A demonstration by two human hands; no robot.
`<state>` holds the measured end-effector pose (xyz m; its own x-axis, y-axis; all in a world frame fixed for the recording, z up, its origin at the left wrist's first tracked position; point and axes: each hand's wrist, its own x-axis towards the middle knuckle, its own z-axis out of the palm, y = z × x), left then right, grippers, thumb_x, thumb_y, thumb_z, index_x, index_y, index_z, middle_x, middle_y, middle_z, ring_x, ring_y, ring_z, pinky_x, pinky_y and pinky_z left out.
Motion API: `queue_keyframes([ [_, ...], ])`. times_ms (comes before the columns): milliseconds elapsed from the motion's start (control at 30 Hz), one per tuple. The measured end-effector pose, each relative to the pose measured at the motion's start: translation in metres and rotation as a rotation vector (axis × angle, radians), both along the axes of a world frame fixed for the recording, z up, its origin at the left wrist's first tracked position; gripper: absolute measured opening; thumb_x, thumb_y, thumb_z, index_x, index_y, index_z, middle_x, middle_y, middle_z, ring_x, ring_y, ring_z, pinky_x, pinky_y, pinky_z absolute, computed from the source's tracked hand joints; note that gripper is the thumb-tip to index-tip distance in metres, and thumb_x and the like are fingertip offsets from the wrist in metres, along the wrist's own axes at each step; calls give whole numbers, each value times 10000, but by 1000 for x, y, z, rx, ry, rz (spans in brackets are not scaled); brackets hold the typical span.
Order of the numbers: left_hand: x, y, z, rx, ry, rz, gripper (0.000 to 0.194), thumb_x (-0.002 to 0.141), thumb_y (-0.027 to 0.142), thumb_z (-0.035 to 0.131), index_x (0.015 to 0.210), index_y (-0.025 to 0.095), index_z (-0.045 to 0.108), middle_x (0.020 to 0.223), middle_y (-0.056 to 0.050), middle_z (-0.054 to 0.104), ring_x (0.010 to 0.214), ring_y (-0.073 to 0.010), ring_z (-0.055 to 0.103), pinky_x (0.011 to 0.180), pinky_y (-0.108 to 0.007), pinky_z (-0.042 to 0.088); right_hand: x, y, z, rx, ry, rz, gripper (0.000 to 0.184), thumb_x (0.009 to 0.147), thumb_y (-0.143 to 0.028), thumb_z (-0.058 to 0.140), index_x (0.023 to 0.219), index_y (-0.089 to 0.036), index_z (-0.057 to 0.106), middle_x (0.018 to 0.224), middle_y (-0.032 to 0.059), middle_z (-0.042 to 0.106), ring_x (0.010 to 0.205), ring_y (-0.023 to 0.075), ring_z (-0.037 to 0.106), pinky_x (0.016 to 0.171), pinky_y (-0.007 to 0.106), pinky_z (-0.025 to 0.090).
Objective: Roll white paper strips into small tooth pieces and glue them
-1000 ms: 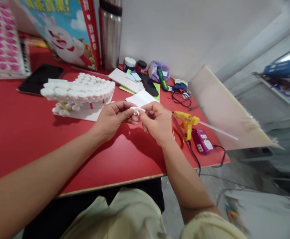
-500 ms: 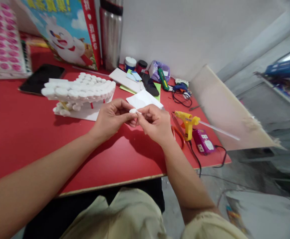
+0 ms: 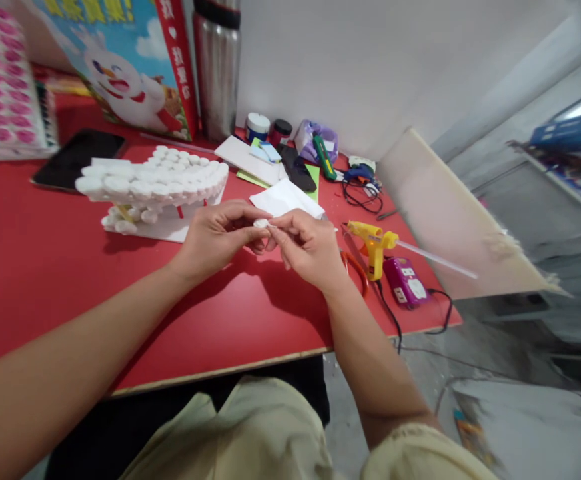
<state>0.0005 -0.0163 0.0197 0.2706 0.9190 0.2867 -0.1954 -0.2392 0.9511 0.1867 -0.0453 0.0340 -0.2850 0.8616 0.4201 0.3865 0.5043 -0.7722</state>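
Note:
Between my two hands is a small white oval piece [image 3: 261, 223], its exact kind too small to make out. My left hand [image 3: 220, 233] pinches it between thumb and forefinger. On its other side, the thumb and fingertips of my right hand [image 3: 303, 245] are closed on it too. Beyond my left hand stands a model [image 3: 155, 180] of many white rounded pieces in overlapping rows like roof tiles, raised on red and yellow supports over a white base. Behind my fingers lies folded white paper [image 3: 288, 197].
A yellow glue gun [image 3: 374, 243] with a clear stick rests by a purple power socket [image 3: 406, 283] at the right, cords trailing. Orange-handled scissors [image 3: 358, 273] lie near my right wrist. Further back are a steel bottle [image 3: 216, 77], small jars, a green cutter [image 3: 324, 157] and a phone [image 3: 78, 160].
Both hands have shifted very slightly left in the picture together with the whole scene. The white piece stays pinched between them, turned a little.

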Motion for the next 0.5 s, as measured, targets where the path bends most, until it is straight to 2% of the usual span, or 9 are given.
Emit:
queue_keyframes([
  [133,-1,1,0,11,26,12,91,774,187,823,847,144,790,709,-20,744,584,-142,705,599,-245,598,-2,0,0,-44,41,13,153,1018,-337,628,1004,-187,652,764,5,746,645,114,694,584,227,505],
  [300,1,-1,0,14,66,53,64,785,175,813,829,151,775,699,-19,745,542,-119,658,537,-221,535,-5,3,0,-176,140,-32,283,977,-471,692,960,-192,646,671,-34,690,443,74,566,458,213,437],
  [500,1,1,0,-44,73,53,173,717,230,881,776,156,737,677,-12,740,546,-114,620,509,-215,478,-3,5,0,-300,227,50,367,924,-543,743,986,-191,659,633,-49,676,446,100,626,433,210,467],
])
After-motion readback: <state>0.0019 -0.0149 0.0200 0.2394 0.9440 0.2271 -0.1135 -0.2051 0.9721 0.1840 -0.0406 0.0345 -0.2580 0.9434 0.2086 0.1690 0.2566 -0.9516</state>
